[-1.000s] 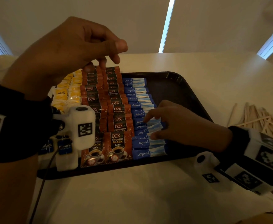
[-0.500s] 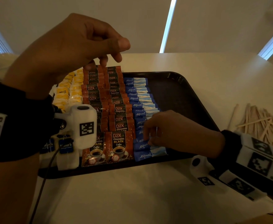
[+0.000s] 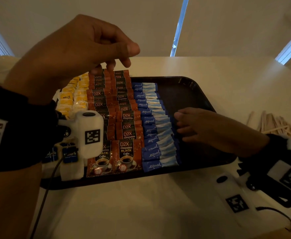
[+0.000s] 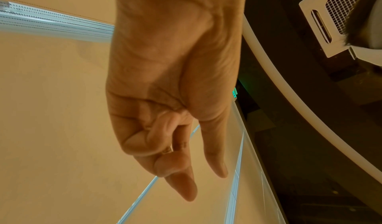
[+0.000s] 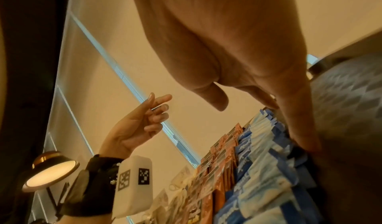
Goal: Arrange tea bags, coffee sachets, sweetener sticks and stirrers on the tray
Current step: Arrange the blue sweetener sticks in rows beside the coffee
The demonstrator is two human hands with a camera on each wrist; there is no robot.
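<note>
A black tray (image 3: 193, 94) holds columns of yellow tea bags (image 3: 72, 99), white tea bags with blue tags (image 3: 69, 157), brown coffee sachets (image 3: 127, 128) and blue sweetener sticks (image 3: 156, 131). My right hand (image 3: 181, 125) lies low on the tray's bare right part. Its straight fingers touch the right ends of the sweetener sticks (image 5: 268, 170) and hold nothing. Above the tray's far left, my left hand (image 3: 117, 61) hangs with loosely curled fingers, and the left hand (image 5: 153, 113) is empty. Wooden stirrers (image 3: 275, 125) lie in a loose pile on the table to the right of the tray.
The tray sits on a white table (image 3: 141, 213) with bare surface in front of it. Behind my left wrist stands a lit lamp (image 5: 51, 170). A cable runs down from the left wrist camera across the tray's front left corner.
My right hand has moved off the top of the front sweetener sticks, to the right, and now touches their right ends. The left hand stays raised in the same place.
</note>
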